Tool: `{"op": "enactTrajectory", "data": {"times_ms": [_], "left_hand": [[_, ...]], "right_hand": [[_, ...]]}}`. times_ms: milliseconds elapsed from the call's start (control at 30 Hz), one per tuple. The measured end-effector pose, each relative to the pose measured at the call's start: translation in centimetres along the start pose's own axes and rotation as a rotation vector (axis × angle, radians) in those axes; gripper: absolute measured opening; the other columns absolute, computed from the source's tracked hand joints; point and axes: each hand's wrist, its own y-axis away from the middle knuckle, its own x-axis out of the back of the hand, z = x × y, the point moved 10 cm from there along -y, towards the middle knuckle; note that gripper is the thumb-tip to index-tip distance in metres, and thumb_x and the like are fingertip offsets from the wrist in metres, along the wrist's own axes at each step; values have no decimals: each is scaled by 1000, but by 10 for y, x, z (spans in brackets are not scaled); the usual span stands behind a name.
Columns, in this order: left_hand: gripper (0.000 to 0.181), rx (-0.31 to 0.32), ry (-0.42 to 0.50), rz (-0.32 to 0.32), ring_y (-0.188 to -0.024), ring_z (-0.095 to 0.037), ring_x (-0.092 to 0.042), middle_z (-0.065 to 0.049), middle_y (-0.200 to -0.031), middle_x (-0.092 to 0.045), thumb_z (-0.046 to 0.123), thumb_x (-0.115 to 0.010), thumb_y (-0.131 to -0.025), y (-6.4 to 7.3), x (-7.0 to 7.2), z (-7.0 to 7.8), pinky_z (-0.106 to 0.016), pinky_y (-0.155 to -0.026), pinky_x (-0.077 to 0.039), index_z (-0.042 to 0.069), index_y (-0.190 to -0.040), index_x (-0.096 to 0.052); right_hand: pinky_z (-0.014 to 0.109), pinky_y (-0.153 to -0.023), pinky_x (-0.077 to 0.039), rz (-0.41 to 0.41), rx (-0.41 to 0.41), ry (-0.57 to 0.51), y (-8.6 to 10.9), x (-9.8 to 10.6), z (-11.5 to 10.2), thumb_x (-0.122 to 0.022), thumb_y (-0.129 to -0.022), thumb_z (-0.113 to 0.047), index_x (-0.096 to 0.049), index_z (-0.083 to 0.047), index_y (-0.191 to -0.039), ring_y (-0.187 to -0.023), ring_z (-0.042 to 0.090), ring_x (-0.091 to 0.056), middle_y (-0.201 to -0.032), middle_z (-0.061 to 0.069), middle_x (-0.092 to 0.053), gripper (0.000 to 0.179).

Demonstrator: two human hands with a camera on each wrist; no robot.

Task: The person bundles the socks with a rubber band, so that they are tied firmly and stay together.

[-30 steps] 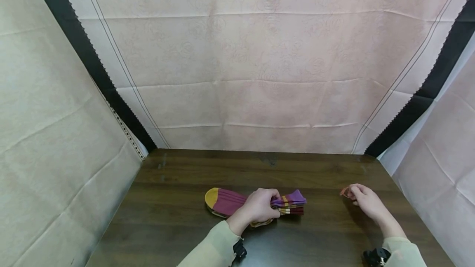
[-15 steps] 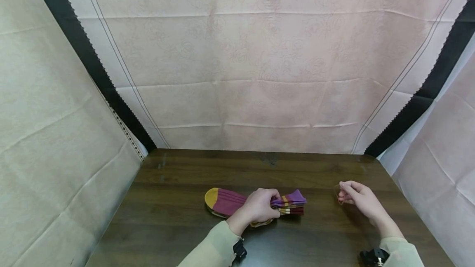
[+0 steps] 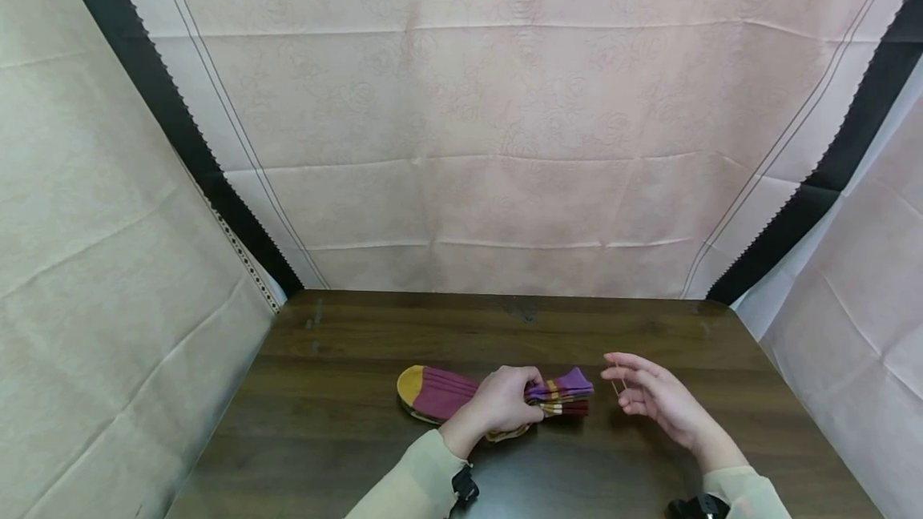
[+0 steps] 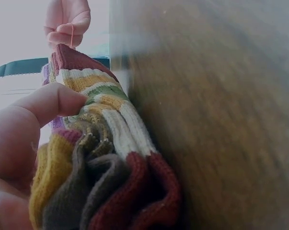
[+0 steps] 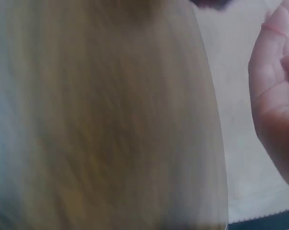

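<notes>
A stack of several colourful socks (image 3: 449,393) lies flat on the wooden table, its maroon and yellow toe end to the left and its cuffs to the right. My left hand (image 3: 499,402) grips the stack near the cuffs; in the left wrist view its thumb (image 4: 60,103) presses on the striped knit. Just right of the cuffs is my right hand (image 3: 659,400), raised over the table with a thin reddish rubber band (image 4: 72,34) looped on its fingers. The band (image 5: 274,29) crosses a finger near the tip in the right wrist view.
The brown wooden table (image 3: 375,335) ends at a pale cloth wall (image 3: 505,207) at the back. Cloth walls (image 3: 108,303) also slope up at both sides, with black strips along the corners.
My right hand has moved left towards the sock cuffs, and its fingers have spread the rubber band, which was bunched at the fingertips. My left hand stays on the socks.
</notes>
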Motion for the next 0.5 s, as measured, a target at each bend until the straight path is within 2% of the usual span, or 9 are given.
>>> {"op": "enactTrajectory", "data": {"times_ms": [67,167,267,333,400,500], "left_hand": [[27,0,0,-2,-78,-5,-58,10,-95,-72,23,-90,-85,0,-1,-1,-27,-73,-51,21,-106,-72],[27,-1,3,-3,-78,-5,-58,10,-96,-72,23,-89,-85,-1,-1,-1,-27,-73,-51,21,-106,-72],[27,1,7,-3,-78,-5,-59,10,-96,-72,23,-89,-85,-2,-2,-3,-27,-73,-51,21,-107,-73],[27,1,6,-3,-79,-5,-59,10,-97,-72,23,-88,-86,-3,-3,-4,-27,-74,-51,21,-108,-73],[28,-1,6,-1,-80,-5,-60,10,-97,-72,23,-89,-85,-3,-3,-4,-27,-75,-52,21,-108,-73],[28,-3,8,0,-80,-5,-59,10,-97,-72,23,-89,-85,-3,-4,-5,-27,-75,-52,21,-108,-73]], "right_hand": [[28,-76,-62,46,-35,11,-1,-4,7,-45,-117,-19,-54,-11,-155,-81,12,-70,-135,5,-71,39],[28,-73,-62,157,-100,63,0,-6,17,-59,-113,-23,-47,-5,-159,-77,12,-72,-134,6,-73,52],[32,-78,-64,227,-130,111,1,-10,21,-67,-108,-22,-37,4,-161,-85,18,-76,-139,14,-69,66],[37,-84,-63,239,-130,119,1,-14,21,-70,-106,-20,-34,7,-161,-96,22,-76,-147,23,-62,71],[41,-91,-62,223,-118,110,1,-20,21,-72,-105,-15,-28,9,-161,-109,26,-73,-157,32,-47,75],[45,-97,-59,179,-106,103,0,-30,19,-74,-102,-10,-21,7,-162,-129,35,-61,-165,37,-26,82]]}}
